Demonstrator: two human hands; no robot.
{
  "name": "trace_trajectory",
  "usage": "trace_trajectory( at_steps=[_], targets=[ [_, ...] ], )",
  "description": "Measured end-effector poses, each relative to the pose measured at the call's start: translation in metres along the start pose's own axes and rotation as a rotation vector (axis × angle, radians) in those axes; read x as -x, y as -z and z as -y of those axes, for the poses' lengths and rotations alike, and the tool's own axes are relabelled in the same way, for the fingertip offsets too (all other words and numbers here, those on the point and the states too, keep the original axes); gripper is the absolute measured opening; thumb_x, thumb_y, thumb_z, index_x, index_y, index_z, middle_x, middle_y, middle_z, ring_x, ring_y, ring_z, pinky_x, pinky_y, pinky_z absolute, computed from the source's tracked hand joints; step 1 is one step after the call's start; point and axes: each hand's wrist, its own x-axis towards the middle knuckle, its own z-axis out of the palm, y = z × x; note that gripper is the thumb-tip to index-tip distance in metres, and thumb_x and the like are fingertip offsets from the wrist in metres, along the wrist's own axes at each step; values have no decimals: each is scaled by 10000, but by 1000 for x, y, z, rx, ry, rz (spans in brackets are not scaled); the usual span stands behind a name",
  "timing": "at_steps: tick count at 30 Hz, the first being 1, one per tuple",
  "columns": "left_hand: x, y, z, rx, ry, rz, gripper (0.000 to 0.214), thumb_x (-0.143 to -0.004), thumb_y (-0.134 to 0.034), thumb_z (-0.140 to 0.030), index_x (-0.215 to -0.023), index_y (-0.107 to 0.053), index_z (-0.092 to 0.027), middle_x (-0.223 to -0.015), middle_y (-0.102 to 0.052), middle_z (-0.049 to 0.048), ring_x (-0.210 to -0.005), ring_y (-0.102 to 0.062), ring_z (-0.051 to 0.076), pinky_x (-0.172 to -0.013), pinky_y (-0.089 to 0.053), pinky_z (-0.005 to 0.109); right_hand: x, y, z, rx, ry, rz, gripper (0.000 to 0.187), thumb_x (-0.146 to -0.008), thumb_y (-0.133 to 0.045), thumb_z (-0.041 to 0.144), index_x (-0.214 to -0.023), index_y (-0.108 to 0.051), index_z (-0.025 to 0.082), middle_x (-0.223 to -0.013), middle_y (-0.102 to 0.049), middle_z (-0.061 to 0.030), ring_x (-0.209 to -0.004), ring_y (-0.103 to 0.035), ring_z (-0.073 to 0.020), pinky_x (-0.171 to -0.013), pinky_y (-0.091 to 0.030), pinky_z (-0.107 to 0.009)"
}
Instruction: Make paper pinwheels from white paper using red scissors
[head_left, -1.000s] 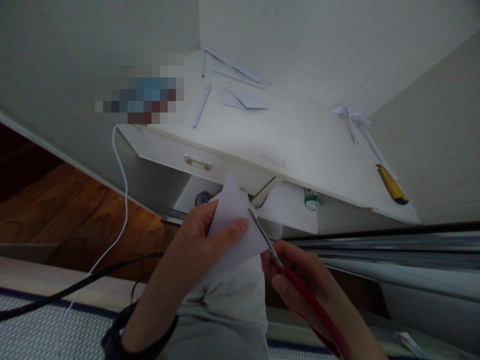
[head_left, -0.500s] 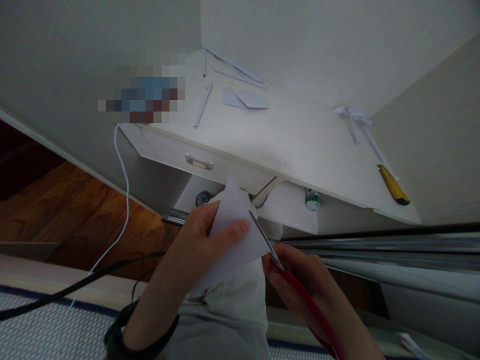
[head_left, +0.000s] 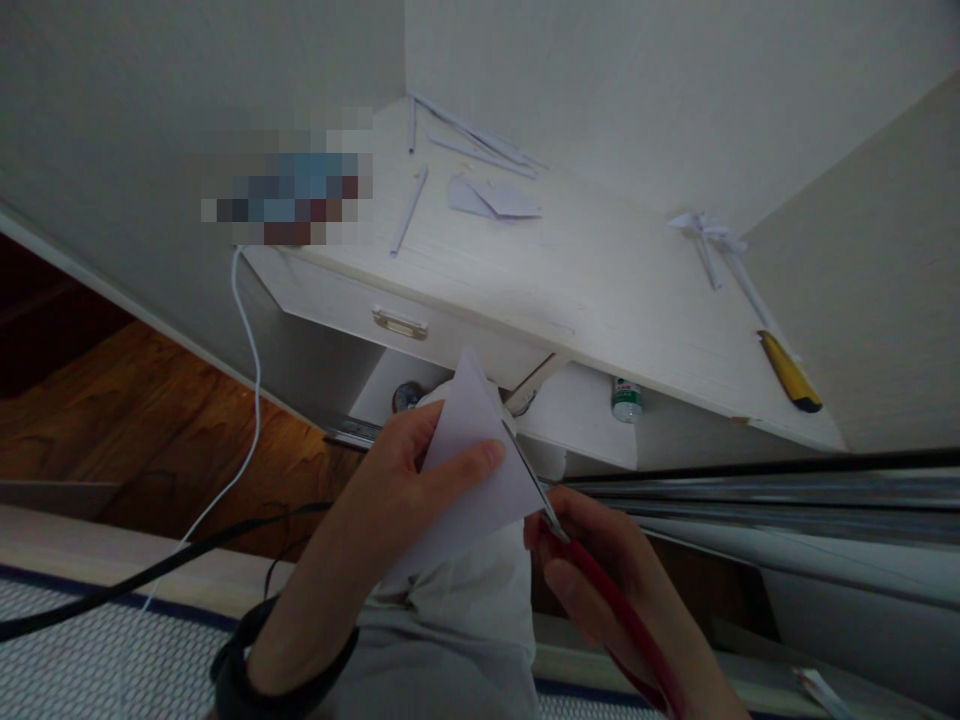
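Where my left hand [head_left: 405, 470] closes: on white paper [head_left: 491, 510], thumb [head_left: 472, 463] on top, above my lap [head_left: 450, 640].
My right hand [head_left: 626, 545]: curled around red scissors [head_left: 601, 580], blades [head_left: 529, 472] at the paper's edge.
White desk [head_left: 600, 270]: paper strips [head_left: 409, 212], yellow tool [head_left: 789, 372] near one end.

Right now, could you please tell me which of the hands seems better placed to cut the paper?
Probably the right hand: it holds the red-handled scissors at the edge of the paper, while the left hand is occupied gripping the paper.

White desk [head_left: 622, 270] carries paper strips [head_left: 409, 212], folded paper [head_left: 510, 201], yellow tool [head_left: 787, 370]
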Motion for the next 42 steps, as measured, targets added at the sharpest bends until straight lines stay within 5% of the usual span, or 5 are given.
trace_trajectory(
  at_steps=[8, 21, 32, 37, 42],
  targets=[
    [-11, 9, 5, -64, 2, 81, 217, -721, -679, -403, -715, -623, -194, -654, -631, -15, -575, -587, 158, -499, -450, 239, -1, 1, -5, -70, 20, 33, 433, -745, -666, 608, -846, -570, 198, -598, -407, 61, -478, -301, -73, -419, -241, -195],
    [-5, 7, 1, 207, -32, -2, 119, -653, -764, -286, -701, -693, -203, -626, -649, -25, -608, -595, 132, -556, -479, 210, -4, 9, -28, -163, -26, -192, 308, -699, -794, 313, -956, -640, 243, -718, -582, 29, -632, -542, -123, -599, -459, -244],
    [-8, 5, 3, 277, -48, 84, 111, -628, -790, -261, -631, -692, -209, -588, -635, -28, -549, -556, 112, -524, -458, 203, -1, 9, -36, -296, 104, -103, 423, -713, -761, 567, -984, -598, 286, -750, -513, 37, -608, -479, -99, -484, -419, -170],
    [-3, 4, 4, 219, -23, 60, 108, -636, -780, -279, -642, -692, -217, -603, -638, -17, -566, -565, 130, -528, -463, 217, -10, 16, -45, -393, 219, -242, 561, -658, -708, 707, -922, -570, 231, -488, -438, 90, -366, -290, -68, -332, -215, -184],
    [-4, 4, 4, 215, -16, 60, 132, -630, -782, -302, -651, -686, -215, -618, -640, -13, -587, -575, 146, -540, -470, 231, -16, 12, -57, -405, 309, -269, 610, -740, -566, 765, -1040, -549, 233, -496, -446, 82, -362, -288, -80, -342, -220, -191]
  ],
)
